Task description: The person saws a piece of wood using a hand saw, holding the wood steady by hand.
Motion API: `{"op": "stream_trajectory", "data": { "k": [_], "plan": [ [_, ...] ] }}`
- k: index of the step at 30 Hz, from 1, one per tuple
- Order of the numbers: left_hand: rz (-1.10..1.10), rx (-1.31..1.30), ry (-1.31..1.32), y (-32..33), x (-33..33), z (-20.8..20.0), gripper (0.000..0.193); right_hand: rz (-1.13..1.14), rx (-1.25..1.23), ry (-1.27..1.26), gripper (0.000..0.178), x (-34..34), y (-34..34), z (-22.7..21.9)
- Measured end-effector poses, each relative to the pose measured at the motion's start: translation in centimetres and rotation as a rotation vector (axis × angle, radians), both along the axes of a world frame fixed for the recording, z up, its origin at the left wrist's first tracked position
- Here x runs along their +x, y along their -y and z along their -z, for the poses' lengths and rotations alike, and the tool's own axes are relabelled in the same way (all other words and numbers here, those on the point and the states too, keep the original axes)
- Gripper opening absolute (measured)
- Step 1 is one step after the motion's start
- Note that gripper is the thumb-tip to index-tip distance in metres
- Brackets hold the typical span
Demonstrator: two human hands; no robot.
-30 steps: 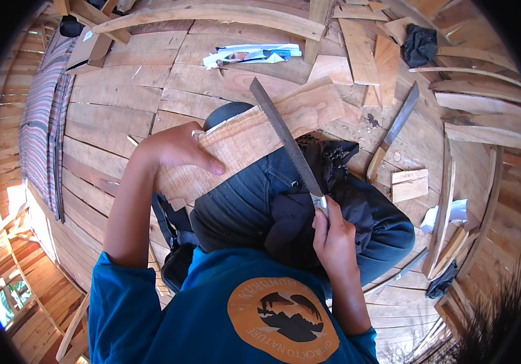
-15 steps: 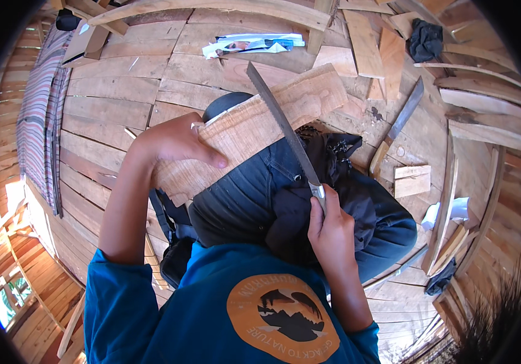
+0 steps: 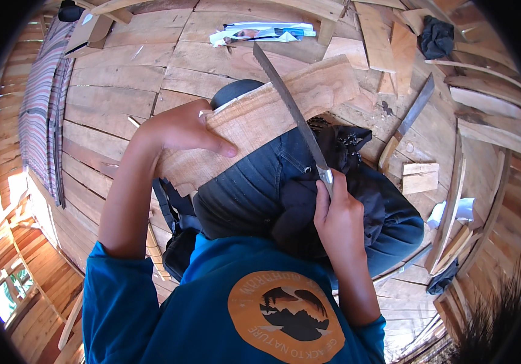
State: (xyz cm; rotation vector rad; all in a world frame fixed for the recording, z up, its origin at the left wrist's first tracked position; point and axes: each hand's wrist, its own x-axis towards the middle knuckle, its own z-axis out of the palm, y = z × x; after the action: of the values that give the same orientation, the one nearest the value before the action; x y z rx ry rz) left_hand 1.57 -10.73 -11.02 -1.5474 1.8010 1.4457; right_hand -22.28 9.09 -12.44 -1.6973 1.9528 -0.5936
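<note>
A light wooden board [image 3: 260, 121] lies slanted across my raised leg, its far end up to the right. My left hand [image 3: 190, 130] grips the board's left part, thumb flat on the upper face and the other fingers hidden past its far edge. In my right hand [image 3: 340, 206] is the handle of a hand saw [image 3: 291, 103], fingers wrapped round it. The saw's long toothed blade crosses over the board near its middle and points away from me. Whether the teeth sit in a cut cannot be made out.
A machete [image 3: 407, 121] with a wooden handle lies on the plank floor [image 3: 108, 103] to the right, near a small wood block [image 3: 420, 178]. Loose boards [image 3: 374, 36] and a black cloth or bag [image 3: 436, 36] are at the far right. A white printed wrapper [image 3: 263, 33] lies ahead.
The whole scene has shifted slightly rightward in view. Both hands keep their grips, and the saw stays across the board at about the same place.
</note>
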Motion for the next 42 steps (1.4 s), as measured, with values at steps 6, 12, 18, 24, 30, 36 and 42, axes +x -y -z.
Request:
{"op": "stream_trajectory", "data": {
  "k": [6, 12, 18, 24, 30, 36, 42],
  "plan": [
    [-0.069, -0.036, 0.002, -0.2, 0.6, 0.6, 0.100, 0.024, -0.005, -0.003, 0.021, -0.7, -1.6, -0.9],
    [-0.003, 0.059, 0.044, 0.2, -0.7, -0.5, 0.103, 0.038, 0.039, 0.026, 0.020, -0.8, -2.7, 0.0],
    [-0.013, -0.009, 0.045, 0.1, -0.2, 0.0, 0.100, 0.001, 0.012, 0.067, 0.018, -0.1, 0.4, 0.1],
    [-0.013, -0.025, 0.025, -0.1, 0.0, 0.7, 0.099, 0.063, 0.027, 0.020, 0.019, -1.4, -4.5, -0.5],
    [0.005, -0.018, 0.078, 0.2, -0.4, 0.3, 0.102, 0.013, 0.003, 0.044, 0.017, 0.4, 0.4, 0.3],
    [0.025, 0.030, 0.025, 0.2, 0.1, 0.4, 0.101, 0.034, -0.003, 0.030, 0.018, -0.2, -3.4, 0.2],
    [-0.011, 0.008, 0.031, 0.0, -0.1, 0.6, 0.101, 0.066, 0.006, 0.078, 0.018, 1.3, -0.3, 0.9]
  ]
}}
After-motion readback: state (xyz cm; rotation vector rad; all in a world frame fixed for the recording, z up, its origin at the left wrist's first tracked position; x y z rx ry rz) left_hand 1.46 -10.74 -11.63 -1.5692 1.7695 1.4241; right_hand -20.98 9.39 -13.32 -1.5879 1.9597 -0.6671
